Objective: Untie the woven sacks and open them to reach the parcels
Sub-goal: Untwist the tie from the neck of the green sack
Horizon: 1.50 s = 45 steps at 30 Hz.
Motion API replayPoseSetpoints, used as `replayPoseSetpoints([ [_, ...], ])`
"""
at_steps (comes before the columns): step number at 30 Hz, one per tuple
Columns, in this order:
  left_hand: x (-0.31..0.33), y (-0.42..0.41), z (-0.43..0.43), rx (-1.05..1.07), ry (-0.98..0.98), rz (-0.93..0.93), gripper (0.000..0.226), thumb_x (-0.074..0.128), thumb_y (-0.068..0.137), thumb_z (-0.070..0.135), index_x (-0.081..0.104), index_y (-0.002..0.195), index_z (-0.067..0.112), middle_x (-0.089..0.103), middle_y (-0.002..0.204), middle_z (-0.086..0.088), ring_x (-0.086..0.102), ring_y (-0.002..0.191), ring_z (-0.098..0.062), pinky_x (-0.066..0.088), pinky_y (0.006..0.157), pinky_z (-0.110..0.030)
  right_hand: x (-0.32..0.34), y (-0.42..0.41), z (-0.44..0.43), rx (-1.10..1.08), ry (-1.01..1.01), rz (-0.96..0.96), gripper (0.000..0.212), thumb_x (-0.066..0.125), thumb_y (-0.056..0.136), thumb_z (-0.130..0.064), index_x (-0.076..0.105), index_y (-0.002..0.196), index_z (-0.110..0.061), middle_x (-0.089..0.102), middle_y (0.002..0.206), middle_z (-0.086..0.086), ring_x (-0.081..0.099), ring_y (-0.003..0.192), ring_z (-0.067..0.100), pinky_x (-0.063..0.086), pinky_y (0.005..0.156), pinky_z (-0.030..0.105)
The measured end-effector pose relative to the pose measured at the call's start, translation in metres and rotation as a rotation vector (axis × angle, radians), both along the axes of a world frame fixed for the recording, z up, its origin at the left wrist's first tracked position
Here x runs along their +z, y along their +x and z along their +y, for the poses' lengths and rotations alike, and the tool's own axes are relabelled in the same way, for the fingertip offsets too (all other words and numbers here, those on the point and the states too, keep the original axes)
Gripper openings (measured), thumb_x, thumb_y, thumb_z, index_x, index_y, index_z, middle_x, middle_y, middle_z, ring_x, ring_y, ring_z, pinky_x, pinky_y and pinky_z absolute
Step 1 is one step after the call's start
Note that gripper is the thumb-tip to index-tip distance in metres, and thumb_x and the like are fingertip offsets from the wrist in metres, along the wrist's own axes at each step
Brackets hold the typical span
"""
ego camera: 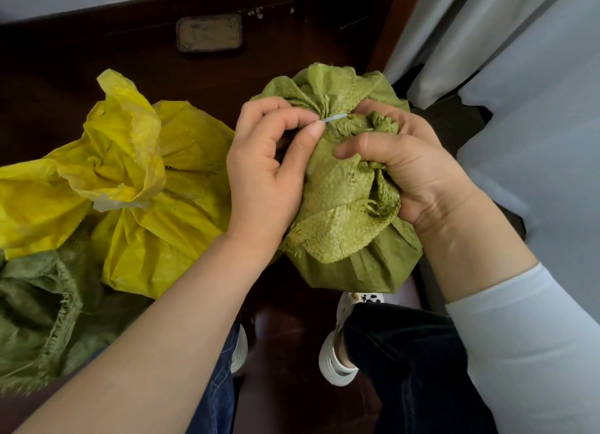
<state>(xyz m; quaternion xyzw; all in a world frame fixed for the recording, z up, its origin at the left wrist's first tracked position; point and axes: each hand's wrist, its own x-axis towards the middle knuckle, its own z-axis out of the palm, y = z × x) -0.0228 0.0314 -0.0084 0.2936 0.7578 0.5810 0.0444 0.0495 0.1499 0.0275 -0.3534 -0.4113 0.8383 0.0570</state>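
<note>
The green woven sack (341,206) is held upright in front of the person, above the dark floor (285,336); its gathered neck is bound by a pale tie (334,118). The loose end of that tie is pinched between thumb and forefinger of the left hand (266,174); the bunched neck is gripped by the curled fingers (373,110) of the right hand (412,170). The weave is judged soft, crumpling readily, light, with fraying edges; some slip under the palm may be expected. The tie looks thin and stiff, so a fingertip pinch close to the knot is advised, the neck being braced just beside it. A yellow sack (156,206), tied at the neck, lies to the left; a second green sack (35,320) lies nearer.
</note>
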Motion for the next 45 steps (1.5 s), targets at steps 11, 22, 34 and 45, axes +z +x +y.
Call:
replayPoseSetpoints([
  [11, 0.004, -0.013, -0.009, -0.087, -0.128, 0.140, 0.011, 0.065, 0.085, 0.012, 0.068, 0.095, 0.011, 0.045, 0.093, 0.014, 0.049, 0.081, 0.003, 0.048, 0.066, -0.016, 0.002, 0.001, 0.001, 0.091, -0.029, 0.018, 0.074, 0.073, 0.056, 0.008, 0.049, 0.125, 0.000, 0.072, 0.092, 0.013, 0.071, 0.081, 0.023, 0.059, 0.075, 0.036],
  [22, -0.004, -0.010, -0.008, -0.042, -0.170, 0.112, 0.013, 0.061, 0.087, 0.016, 0.065, 0.097, 0.009, 0.052, 0.089, 0.018, 0.056, 0.082, -0.005, 0.057, 0.065, -0.038, -0.001, -0.004, -0.007, 0.061, 0.571, -0.102, 0.063, 0.076, 0.055, 0.016, 0.057, 0.111, -0.007, 0.068, 0.095, 0.007, 0.070, 0.082, 0.020, 0.060, 0.067, 0.034],
  [34, 0.010, -0.009, 0.000, -0.063, -0.783, 0.146, 0.024, 0.047, 0.096, 0.029, 0.060, 0.114, 0.019, 0.062, 0.109, -0.006, 0.059, 0.097, -0.026, 0.044, 0.075, -0.035, -0.013, -0.004, -0.008, 0.380, 1.284, -0.280, 0.038, 0.059, 0.083, -0.002, 0.066, 0.112, -0.027, 0.055, 0.121, -0.003, 0.051, 0.113, 0.012, 0.035, 0.089, 0.011],
  [45, 0.009, -0.014, -0.008, -0.143, -0.765, 0.058, 0.021, 0.052, 0.094, 0.029, 0.063, 0.108, 0.018, 0.067, 0.102, -0.003, 0.061, 0.095, -0.024, 0.050, 0.078, -0.039, 0.000, -0.008, -0.015, 0.810, 1.516, -0.701, 0.070, 0.064, 0.063, -0.069, 0.060, 0.122, -0.032, 0.037, 0.139, 0.008, 0.033, 0.128, 0.032, 0.030, 0.103, 0.044],
])
